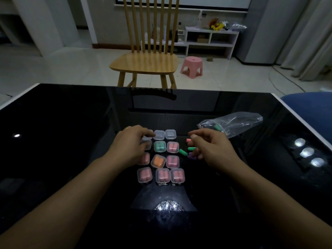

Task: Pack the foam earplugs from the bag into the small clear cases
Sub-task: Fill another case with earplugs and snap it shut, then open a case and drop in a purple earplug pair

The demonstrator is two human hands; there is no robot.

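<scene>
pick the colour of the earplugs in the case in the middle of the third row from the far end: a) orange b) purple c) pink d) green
a: the middle case of the third row holds orange earplugs, while the green-filled case sits just beyond it and the pink-filled case lies to its right.

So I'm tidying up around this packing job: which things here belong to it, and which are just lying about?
Part of the job:
clear cases, most already filled
empty cases in the far row
loose earplugs on the table
plastic bag with a few earplugs left

Just lying about:
wooden chair
pink stool
white shelf
</scene>
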